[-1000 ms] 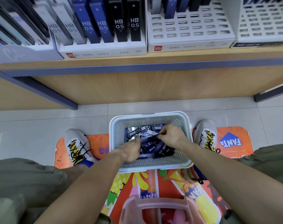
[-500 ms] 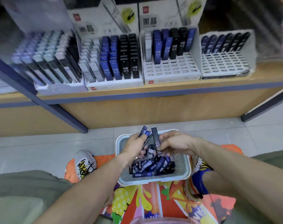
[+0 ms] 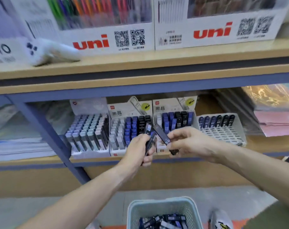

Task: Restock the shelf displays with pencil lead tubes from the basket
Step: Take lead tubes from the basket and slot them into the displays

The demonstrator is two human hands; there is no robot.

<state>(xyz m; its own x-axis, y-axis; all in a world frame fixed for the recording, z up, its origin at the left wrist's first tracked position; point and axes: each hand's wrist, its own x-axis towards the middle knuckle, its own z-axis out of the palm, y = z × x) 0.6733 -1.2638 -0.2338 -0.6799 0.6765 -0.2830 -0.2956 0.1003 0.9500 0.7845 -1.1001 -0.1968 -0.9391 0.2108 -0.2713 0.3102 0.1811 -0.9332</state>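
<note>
Both hands are raised in front of the lower shelf (image 3: 157, 160). The left hand (image 3: 138, 150) clutches a small bundle of tubes (image 3: 149, 138); their number is unclear. The right hand (image 3: 188, 142) pinches one dark tube (image 3: 162, 135) printed "0.5". Behind stand four display trays; the sparse right tray (image 3: 223, 129) holds six tubes. Boxes (image 3: 107, 40) above read "uni". The basket (image 3: 163, 207) below holds loose tubes.

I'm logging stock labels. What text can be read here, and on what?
"uni": left pen box
"uni": right pen box
"HB 0.5": black tubes in the display tray
"0.5": tube in the right hand
QR codes, small box print, leftmost sign: unreadable.
</note>
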